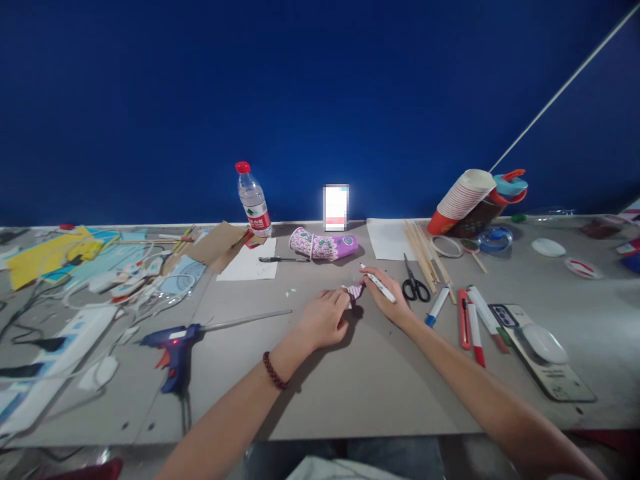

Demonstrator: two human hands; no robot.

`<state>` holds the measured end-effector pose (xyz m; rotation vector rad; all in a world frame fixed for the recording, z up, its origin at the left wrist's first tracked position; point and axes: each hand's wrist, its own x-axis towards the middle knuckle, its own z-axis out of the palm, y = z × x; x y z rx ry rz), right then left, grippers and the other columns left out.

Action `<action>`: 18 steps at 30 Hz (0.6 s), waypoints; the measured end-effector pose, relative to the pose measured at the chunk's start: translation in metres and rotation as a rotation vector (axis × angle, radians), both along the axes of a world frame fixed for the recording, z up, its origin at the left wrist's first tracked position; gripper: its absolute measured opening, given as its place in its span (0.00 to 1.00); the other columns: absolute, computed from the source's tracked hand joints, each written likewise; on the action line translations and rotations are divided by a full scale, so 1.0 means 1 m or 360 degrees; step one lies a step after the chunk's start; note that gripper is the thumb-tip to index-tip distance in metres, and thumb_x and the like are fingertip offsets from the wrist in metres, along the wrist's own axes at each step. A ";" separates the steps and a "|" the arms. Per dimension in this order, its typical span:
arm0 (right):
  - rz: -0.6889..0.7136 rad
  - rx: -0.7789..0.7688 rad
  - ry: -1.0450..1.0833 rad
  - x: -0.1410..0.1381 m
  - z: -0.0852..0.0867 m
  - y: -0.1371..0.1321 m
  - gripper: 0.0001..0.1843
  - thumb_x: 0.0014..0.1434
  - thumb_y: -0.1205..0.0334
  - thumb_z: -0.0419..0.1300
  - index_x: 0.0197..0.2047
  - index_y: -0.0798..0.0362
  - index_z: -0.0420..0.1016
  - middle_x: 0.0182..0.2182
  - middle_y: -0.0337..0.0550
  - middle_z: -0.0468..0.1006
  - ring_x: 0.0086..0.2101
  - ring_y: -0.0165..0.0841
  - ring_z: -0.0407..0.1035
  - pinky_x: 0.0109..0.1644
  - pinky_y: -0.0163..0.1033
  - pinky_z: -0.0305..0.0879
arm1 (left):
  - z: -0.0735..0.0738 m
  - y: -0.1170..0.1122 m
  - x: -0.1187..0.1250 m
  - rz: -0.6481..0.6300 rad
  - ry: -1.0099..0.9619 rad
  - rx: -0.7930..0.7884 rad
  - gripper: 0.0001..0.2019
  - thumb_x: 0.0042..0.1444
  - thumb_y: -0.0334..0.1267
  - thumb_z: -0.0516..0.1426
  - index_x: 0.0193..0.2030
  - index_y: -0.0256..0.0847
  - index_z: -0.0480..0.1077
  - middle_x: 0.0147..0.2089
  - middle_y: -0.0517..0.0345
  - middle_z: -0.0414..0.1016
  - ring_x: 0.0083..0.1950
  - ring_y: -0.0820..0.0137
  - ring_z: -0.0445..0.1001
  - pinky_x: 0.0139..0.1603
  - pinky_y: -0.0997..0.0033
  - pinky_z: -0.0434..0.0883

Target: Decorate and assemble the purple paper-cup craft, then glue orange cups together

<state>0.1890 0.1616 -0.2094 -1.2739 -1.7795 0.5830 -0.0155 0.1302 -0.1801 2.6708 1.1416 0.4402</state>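
My left hand (pixel 324 320) is closed on a small white piece with purple stripes (pixel 355 291), just above the middle of the table. The fingers cover part of this piece, so its full shape is hidden. A white marker (pixel 381 287) lies in my right hand (pixel 387 301), its white end pointing up and left. The right fingertips are close to the striped piece; whether they touch it I cannot tell. Beyond the hands, a purple patterned shape made of paper cups (pixel 324 246) lies on its side. Black-handled scissors (pixel 415 288) rest right of my right hand.
On the left are a blue hot glue gun (pixel 175 353) with a long glue stick and a power strip (pixel 57 370) with cables. A water bottle (pixel 254 207) and stacked paper cups (pixel 460 200) stand behind. Wooden sticks (pixel 425 253), markers (pixel 438 305) and a phone (pixel 545 360) lie right.
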 end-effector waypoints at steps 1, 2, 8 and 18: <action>-0.0020 -0.0018 -0.0010 0.000 0.001 0.000 0.13 0.63 0.60 0.50 0.45 0.51 0.73 0.34 0.45 0.80 0.37 0.37 0.74 0.45 0.42 0.67 | -0.001 0.000 0.000 -0.0001 -0.0015 0.0007 0.13 0.48 0.29 0.53 0.42 0.40 0.61 0.46 0.48 0.72 0.47 0.58 0.71 0.50 0.59 0.68; -0.0031 -0.0041 -0.0025 -0.001 0.002 -0.001 0.12 0.62 0.60 0.51 0.44 0.51 0.73 0.33 0.43 0.80 0.36 0.37 0.74 0.43 0.41 0.67 | -0.003 0.001 0.000 0.0000 -0.0038 0.0012 0.14 0.48 0.29 0.53 0.43 0.40 0.60 0.48 0.47 0.71 0.49 0.58 0.71 0.52 0.58 0.67; 0.0016 -0.0034 -0.0234 -0.005 0.009 -0.007 0.12 0.60 0.63 0.51 0.40 0.49 0.75 0.30 0.41 0.81 0.35 0.37 0.75 0.45 0.42 0.65 | -0.013 0.005 -0.003 0.0097 -0.0261 -0.0074 0.21 0.48 0.30 0.54 0.50 0.42 0.57 0.53 0.48 0.68 0.54 0.57 0.68 0.56 0.56 0.66; 0.0097 0.0013 -0.0281 -0.007 0.006 -0.017 0.09 0.58 0.63 0.56 0.41 0.50 0.74 0.31 0.42 0.79 0.33 0.37 0.72 0.41 0.40 0.66 | -0.017 0.008 -0.004 0.0094 -0.0567 -0.0212 0.24 0.48 0.27 0.54 0.53 0.43 0.56 0.53 0.49 0.68 0.55 0.59 0.68 0.56 0.57 0.67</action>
